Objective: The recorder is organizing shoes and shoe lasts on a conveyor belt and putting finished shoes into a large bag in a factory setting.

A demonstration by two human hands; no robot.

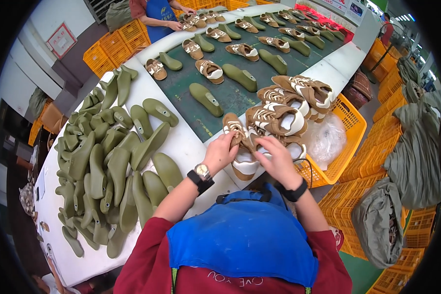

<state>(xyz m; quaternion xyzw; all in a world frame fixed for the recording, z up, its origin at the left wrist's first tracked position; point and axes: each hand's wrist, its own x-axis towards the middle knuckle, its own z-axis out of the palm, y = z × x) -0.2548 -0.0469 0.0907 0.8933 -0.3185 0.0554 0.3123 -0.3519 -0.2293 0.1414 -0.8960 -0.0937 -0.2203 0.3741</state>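
Directly before me, at the table's front edge, a pair of brown sneakers (pixel 234 124) with white stripes and white heels sits close together. My left hand (pixel 221 153) grips the left side of this pair, fingers bent over the laces. On the opposite side my right hand (pixel 278 159) holds the pair near the heel opening, its thumb toward the collar. Just beyond my right hand, more brown sneakers (pixel 306 91) are piled on top of each other. An olive-green shoe last (pixel 206 99) lies on the dark green conveyor belt (pixel 181 105) past my left hand.
Many olive shoe lasts (pixel 118 166) are heaped on the white table (pixel 186 147) to my left. Shoes and lasts line the belt ahead. A co-worker (pixel 157 19) stands at the far side. At right, a yellow basket (pixel 356 122) holds clear plastic (pixel 326 137); yellow crates (pixel 350 208) stand beyond.
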